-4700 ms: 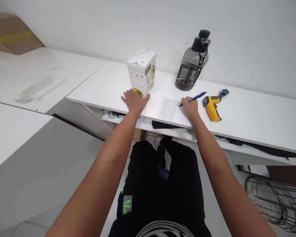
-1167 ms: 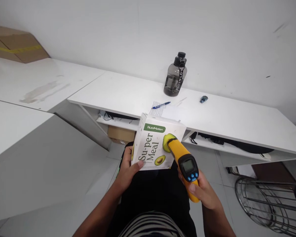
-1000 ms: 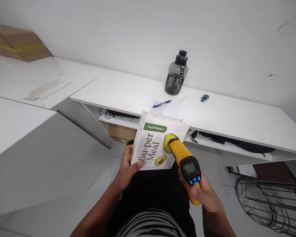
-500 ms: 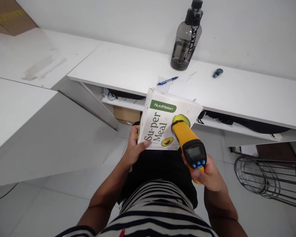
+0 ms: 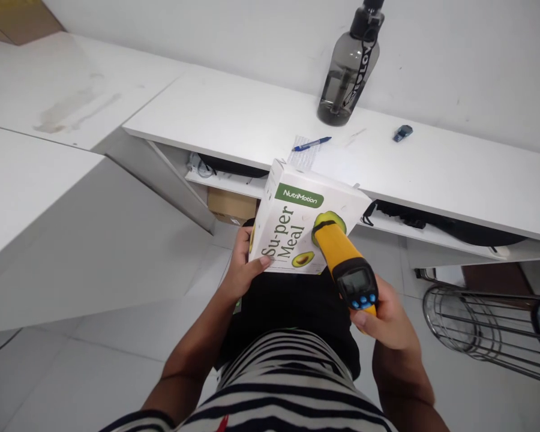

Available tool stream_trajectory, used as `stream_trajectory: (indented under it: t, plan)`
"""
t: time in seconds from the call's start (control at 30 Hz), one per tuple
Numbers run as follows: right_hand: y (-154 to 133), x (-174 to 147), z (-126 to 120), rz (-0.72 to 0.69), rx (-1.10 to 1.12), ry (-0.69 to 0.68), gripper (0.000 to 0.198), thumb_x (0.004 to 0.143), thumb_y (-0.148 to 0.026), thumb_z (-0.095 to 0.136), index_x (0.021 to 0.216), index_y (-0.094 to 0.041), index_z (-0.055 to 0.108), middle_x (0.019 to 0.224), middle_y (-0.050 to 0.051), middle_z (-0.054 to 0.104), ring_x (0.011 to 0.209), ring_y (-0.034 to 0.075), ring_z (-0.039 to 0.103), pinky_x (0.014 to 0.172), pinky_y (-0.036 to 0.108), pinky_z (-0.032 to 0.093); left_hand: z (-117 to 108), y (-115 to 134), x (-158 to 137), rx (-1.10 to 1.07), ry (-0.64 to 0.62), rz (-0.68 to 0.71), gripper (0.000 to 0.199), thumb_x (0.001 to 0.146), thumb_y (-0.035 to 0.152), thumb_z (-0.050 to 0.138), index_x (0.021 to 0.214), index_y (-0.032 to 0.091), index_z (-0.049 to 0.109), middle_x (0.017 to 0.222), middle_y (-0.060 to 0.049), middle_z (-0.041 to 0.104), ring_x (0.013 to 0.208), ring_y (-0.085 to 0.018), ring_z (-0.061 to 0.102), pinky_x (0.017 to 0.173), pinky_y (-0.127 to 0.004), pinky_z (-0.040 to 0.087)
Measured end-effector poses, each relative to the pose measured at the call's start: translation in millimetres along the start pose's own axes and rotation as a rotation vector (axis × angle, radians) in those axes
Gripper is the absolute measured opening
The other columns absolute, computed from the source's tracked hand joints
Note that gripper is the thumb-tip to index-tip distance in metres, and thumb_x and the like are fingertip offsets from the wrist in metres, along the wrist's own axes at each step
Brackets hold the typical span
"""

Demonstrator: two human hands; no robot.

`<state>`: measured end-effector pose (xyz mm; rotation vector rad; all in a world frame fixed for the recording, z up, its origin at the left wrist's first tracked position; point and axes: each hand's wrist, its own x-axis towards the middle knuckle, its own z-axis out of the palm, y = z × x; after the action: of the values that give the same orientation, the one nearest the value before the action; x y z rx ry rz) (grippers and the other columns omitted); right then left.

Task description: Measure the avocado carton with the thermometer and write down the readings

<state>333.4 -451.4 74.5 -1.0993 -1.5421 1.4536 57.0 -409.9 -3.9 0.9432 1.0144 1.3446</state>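
Note:
My left hand grips the lower left corner of a white carton, thumb on its front and fingers behind. The carton carries a green label, the words "Su-per Meal" and avocado pictures. My right hand is wrapped round the handle of a yellow and black infrared thermometer. Its nose points at the carton's front, over the upper avocado picture; whether it touches I cannot tell. The small screen and blue buttons face up toward me. Both things are held above my lap, in front of the desk's edge.
On the white desk stand a grey water bottle and, nearer, a blue pen on a printed sheet. A small dark blue object lies to the right. Below are a shelf with cables and a metal-framed stool.
The thermometer's rear has tipped slightly, and its handle shows less below the buttons. My left hand keeps its hold on the carton. The view has shifted a little.

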Motion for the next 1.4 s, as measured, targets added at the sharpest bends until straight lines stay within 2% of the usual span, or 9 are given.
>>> stream_trajectory:
  t: [0.17,0.6,0.97,1.4]
  plan:
    - [-4,5,-6,-0.111,-0.074,-0.028,0.053,0.084,-0.045,0.078,0.132,-0.025,0.067,0.095,0.006,0.072,0.072,0.019,0.062,0.066,0.032,0.053,-6,-2,1,-0.022,-0.021,0.003,0.060,0.069,0.050,0.083,0.116,0.024,0.056,0.106,-0.005,0.070,0.093,-0.024,0.067,0.078,-0.035,0.053]
    - [-2,7,-5,-0.096,-0.098,-0.015,0.059,0.081,-0.046,0.078,0.135,-0.023,0.067,0.094,0.007,0.073,0.072,0.020,0.062,0.064,0.032,0.055,-8,-10,2,-0.025,0.032,-0.015,0.069,0.066,0.056,0.084,0.120,0.025,0.055,0.113,-0.006,0.067,0.099,-0.026,0.066,0.082,-0.037,0.054]
    - [-7,11,-7,-0.096,-0.099,-0.015,0.057,0.080,-0.046,0.080,0.130,-0.023,0.069,0.095,0.007,0.073,0.073,0.020,0.062,0.064,0.031,0.055,-7,-7,3,-0.025,-0.009,0.012,0.066,0.069,0.051,0.085,0.122,0.025,0.055,0.111,-0.006,0.068,0.095,-0.024,0.067,0.080,-0.035,0.054]
    - [-3,11,-6,-0.102,-0.072,-0.036,0.059,0.082,-0.048,0.078,0.135,-0.023,0.067,0.097,0.007,0.073,0.075,0.020,0.063,0.067,0.032,0.055,-8,-5,2,-0.028,-0.014,-0.013,0.066,0.069,0.053,0.084,0.121,0.025,0.055,0.110,-0.006,0.069,0.096,-0.025,0.068,0.080,-0.036,0.055]
